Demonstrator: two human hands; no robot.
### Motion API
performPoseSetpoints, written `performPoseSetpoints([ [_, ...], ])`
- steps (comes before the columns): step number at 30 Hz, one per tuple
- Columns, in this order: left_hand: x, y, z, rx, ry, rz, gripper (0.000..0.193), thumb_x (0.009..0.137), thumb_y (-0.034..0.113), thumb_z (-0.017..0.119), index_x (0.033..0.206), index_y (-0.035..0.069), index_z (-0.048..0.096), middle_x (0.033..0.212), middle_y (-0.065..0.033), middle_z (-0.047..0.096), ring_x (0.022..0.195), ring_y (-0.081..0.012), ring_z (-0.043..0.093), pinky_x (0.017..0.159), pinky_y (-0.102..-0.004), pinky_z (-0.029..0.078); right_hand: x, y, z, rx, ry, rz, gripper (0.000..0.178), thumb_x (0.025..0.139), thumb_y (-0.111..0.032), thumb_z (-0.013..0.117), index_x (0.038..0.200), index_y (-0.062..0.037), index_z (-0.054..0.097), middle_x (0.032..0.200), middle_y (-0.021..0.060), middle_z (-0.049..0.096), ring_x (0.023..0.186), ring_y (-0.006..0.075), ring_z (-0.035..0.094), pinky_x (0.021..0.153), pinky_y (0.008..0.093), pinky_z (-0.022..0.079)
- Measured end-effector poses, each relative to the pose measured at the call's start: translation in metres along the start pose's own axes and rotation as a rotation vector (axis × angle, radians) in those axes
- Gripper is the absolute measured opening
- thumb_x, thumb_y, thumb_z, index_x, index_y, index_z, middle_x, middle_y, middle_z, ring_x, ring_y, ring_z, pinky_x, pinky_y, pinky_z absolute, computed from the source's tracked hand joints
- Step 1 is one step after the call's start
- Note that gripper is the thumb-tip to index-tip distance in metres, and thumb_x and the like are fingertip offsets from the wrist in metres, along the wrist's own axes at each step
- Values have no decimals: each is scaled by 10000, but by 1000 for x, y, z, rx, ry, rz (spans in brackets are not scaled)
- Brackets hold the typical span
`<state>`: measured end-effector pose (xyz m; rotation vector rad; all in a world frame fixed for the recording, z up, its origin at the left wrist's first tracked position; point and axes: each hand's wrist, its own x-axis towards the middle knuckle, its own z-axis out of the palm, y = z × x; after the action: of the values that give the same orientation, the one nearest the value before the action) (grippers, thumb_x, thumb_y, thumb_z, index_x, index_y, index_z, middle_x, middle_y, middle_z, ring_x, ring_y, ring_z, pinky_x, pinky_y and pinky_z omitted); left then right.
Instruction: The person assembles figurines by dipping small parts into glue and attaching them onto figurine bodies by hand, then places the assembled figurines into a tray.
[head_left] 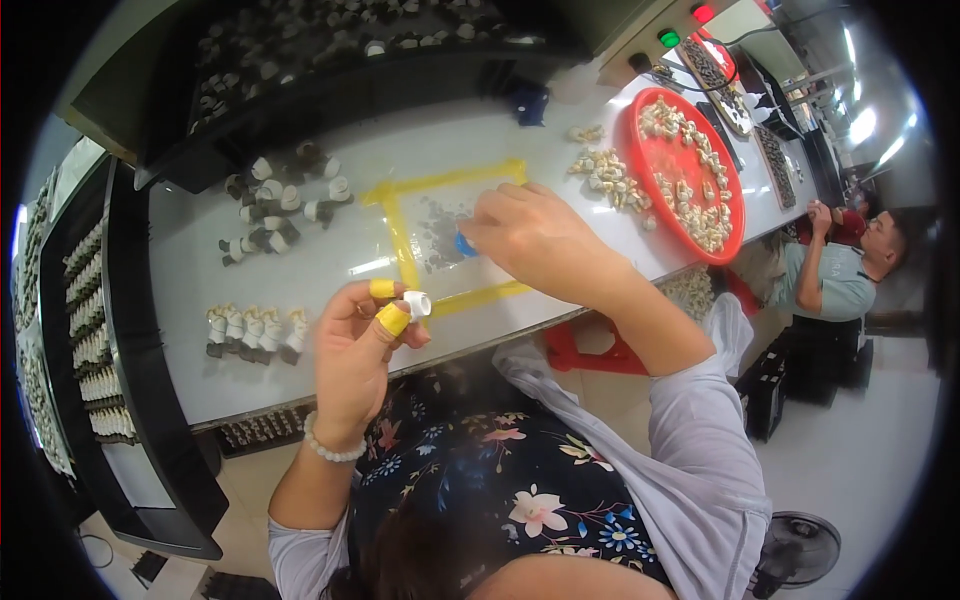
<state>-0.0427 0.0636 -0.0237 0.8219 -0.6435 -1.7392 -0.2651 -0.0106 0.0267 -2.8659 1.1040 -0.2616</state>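
Observation:
My left hand [355,345], with yellow wraps on thumb and forefinger, pinches a small white hollow piece [417,305] whose round opening shows. My right hand [535,240] is closed, fingertips down over a rectangle of yellow tape [402,240] on the white table. Something small and blue [465,243] shows at those fingertips; whether it is held or worn on a finger I cannot tell. Inside the tape, small dark flat bits [436,232] lie scattered next to the right fingertips. Several white pieces with dark bases [262,333] stand in a row left of my left hand.
More white and dark pieces [285,200] lie at the back left. On the right are a red round tray [738,215] of cream-coloured pieces and a loose pile [610,178]. A black rack [150,350] borders the left; a dark shelf [350,105] overhangs the back. A co-worker [835,270] sits far right.

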Motion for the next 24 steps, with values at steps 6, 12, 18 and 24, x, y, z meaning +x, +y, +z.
performPoseSetpoints([
  [6, 2, -7, 10, -114, 32, -72, 284, 834, -24, 603, 1116, -14, 566, 955, -101, 620, 832, -213, 642, 779, -318, 541, 2, 1, 3, -17, -5, -27, 197, 757, -90, 608, 944, -49, 656, 830, 75, 562, 792, 228, 566, 703, 331, 453],
  [12, 8, -14, 10, -114, 6, -32, 293, 826, -36, 605, 1116, -24, 564, 954, -109, 626, 871, -236, 648, 794, -327, 535, -9, -1, 7, 526, 163, 208, 220, 762, -55, 670, 981, -34, 676, 849, 87, 609, 759, 219, 587, 660, 291, 464],
  [18, 14, -23, 9, -62, -6, 41, 280, 822, -37, 614, 1099, -38, 566, 964, -124, 636, 857, -240, 652, 791, -331, 527, -14, -8, 2, 836, 187, 326, 267, 756, -19, 677, 1022, -42, 678, 880, 76, 619, 796, 171, 586, 691, 265, 454],
  [24, 13, -26, 9, -75, -25, 61, 261, 822, -45, 615, 1079, -42, 571, 994, -136, 637, 849, -243, 653, 774, -338, 536, -13, -17, 1, 938, 170, 304, 296, 734, 5, 682, 1027, -39, 678, 901, 75, 623, 835, 173, 590, 734, 261, 453],
])
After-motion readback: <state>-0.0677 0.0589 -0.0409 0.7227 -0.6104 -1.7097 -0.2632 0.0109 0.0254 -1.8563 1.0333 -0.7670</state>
